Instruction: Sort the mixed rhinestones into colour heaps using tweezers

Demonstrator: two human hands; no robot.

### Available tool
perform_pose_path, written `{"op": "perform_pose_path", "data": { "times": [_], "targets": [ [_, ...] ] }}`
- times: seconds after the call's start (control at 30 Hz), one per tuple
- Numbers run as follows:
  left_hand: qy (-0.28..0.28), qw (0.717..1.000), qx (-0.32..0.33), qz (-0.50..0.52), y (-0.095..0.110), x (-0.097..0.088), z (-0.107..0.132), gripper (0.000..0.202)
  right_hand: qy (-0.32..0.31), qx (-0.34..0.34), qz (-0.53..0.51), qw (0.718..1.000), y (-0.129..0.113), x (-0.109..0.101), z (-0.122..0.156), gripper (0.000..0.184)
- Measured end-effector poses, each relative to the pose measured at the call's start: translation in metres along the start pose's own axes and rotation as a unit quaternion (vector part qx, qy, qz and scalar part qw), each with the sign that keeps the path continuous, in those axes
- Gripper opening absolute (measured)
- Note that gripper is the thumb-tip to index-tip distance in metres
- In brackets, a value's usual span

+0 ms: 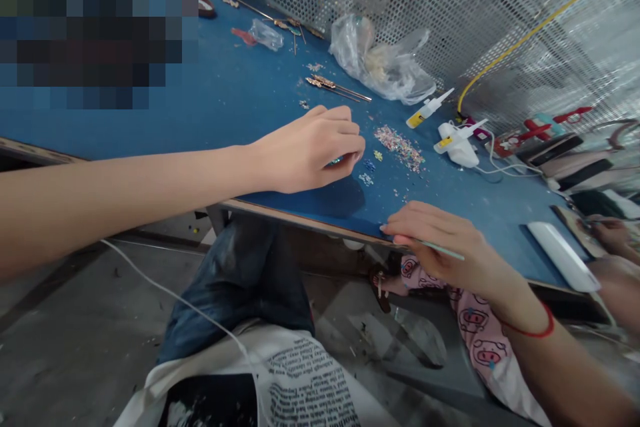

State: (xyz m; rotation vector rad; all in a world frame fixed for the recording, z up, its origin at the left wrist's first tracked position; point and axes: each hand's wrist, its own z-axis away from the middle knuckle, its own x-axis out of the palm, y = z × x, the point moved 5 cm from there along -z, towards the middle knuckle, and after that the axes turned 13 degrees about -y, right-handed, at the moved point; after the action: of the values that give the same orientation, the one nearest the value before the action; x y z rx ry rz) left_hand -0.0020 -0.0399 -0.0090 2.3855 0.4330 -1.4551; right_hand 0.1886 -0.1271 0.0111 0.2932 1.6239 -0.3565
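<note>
My left hand (310, 150) reaches over the blue table (240, 100), its fingers pinched together on a small teal piece (336, 161). Just right of its fingertips lie a few tiny blue and pale pieces (369, 170) and a heap of small mixed beads (400, 147). My right hand (440, 240) rests on the table's near edge. It is closed on a thin pale-green stick (443, 251) that points right. A red cord (537, 327) circles that wrist.
Two white glue guns (457, 143) (427, 110) lie beyond the beads, by a yellow cable (530, 37). A crumpled plastic bag (385, 63) and metal hairpins (335, 87) sit farther back. A white flat object (560, 253) and another person's hand (610, 233) are at the right.
</note>
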Motion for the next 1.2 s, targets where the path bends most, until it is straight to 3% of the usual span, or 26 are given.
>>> {"op": "perform_pose_path", "data": {
  "times": [0.23,0.43,0.53,0.63,0.73,0.8,0.87,0.93,1.2],
  "targets": [
    [-0.007,1.0,-0.004,0.002,0.001,0.0,0.001,0.027,0.045,-0.053,0.189,0.98,-0.015,0.017,0.012,0.013],
    [-0.01,1.0,-0.007,0.0,0.001,0.001,0.0,0.026,0.055,-0.05,0.206,0.976,-0.012,0.026,0.017,0.014],
    [-0.01,1.0,-0.01,0.0,0.001,0.001,0.0,0.025,0.099,-0.023,0.138,0.985,-0.006,0.024,0.021,0.017],
    [-0.014,1.0,-0.009,0.003,0.0,0.0,0.001,0.026,0.176,0.097,-0.034,0.979,0.011,0.02,0.025,0.023],
    [-0.013,1.0,-0.003,0.004,0.001,-0.001,0.001,0.027,0.221,0.274,-0.252,0.902,0.036,0.026,0.03,0.03],
    [-0.008,1.0,0.001,0.006,0.001,-0.001,0.001,0.027,0.222,0.334,-0.362,0.841,0.044,0.032,0.03,0.037],
    [0.0,1.0,0.002,0.011,0.0,-0.002,0.001,0.027,0.219,0.357,-0.419,0.806,0.046,0.036,0.026,0.043],
    [0.008,1.0,0.004,0.02,-0.001,-0.001,0.002,0.026,0.22,0.372,-0.434,0.79,0.047,0.036,0.024,0.045],
    [0.001,1.0,0.01,0.005,-0.003,-0.001,0.001,0.028,0.213,0.373,-0.462,0.776,0.047,0.038,0.022,0.046]
  ]
}}
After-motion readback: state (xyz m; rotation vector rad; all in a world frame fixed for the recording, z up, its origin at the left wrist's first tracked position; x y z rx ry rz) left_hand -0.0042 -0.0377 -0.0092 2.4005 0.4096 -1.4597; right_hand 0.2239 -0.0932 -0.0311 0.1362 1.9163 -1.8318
